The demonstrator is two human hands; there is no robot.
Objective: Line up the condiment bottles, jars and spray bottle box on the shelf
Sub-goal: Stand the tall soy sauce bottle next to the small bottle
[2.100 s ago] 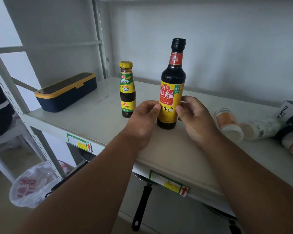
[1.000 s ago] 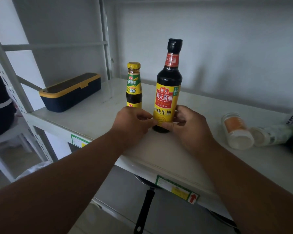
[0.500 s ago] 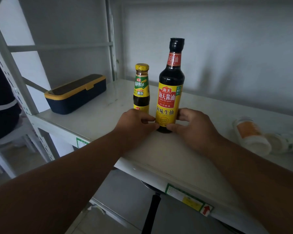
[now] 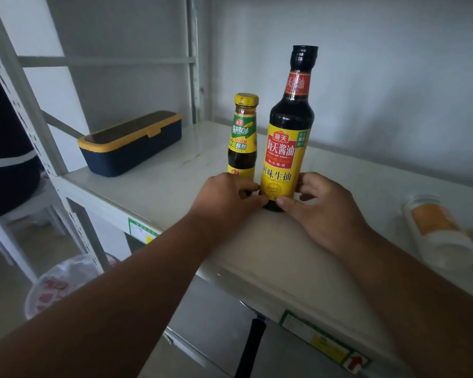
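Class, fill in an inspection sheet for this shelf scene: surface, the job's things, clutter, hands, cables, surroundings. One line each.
Surface: white shelf, bare patches visible.
Job's things: tall soy sauce bottle upright beside small sauce bottle, also upright; jar lying on its side at right.
Clutter: blue box with yellow rim at the left end.
Hands: left hand and right hand both pinch the tall bottle's base.
Cables: nothing seen.
Surroundings: grey wall, metal uprights, pan handle under the shelf, bag on the floor.

A tall soy sauce bottle (image 4: 286, 148) is gripped upright on a white shelf (image 4: 153, 186) by the left hand (image 4: 227, 200) and right hand (image 4: 322, 208), beside a smaller bottle (image 4: 242, 137).
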